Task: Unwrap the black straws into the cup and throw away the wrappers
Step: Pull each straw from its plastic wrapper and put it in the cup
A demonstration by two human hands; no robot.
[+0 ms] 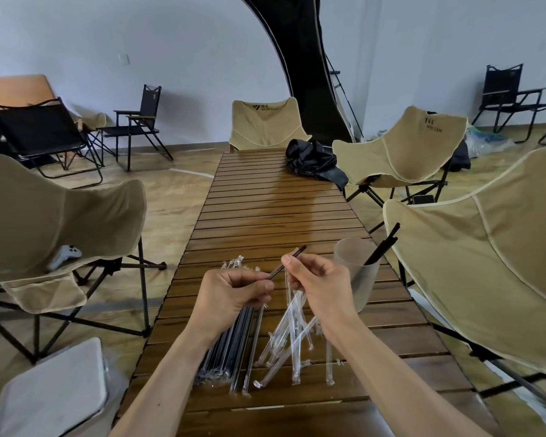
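My right hand (317, 287) pinches a black straw (297, 252) near its middle, its far tip pointing up and away. My left hand (234, 293) has its fingers curled around the straw's near end and what looks like its clear wrapper. Under my left hand lies a bundle of wrapped black straws (226, 348) on the slatted wooden table (265, 209). Several empty clear wrappers (292, 339) are scattered beneath my right hand. To the right stands a frosted plastic cup (360, 279) with black straws (383, 246) leaning out of it.
Tan folding chairs (44, 222) (492, 263) flank the table on both sides, more at the far end. A black bundle of fabric (312, 160) lies on the far right of the table. A white lidded bin (54, 395) sits at my lower left.
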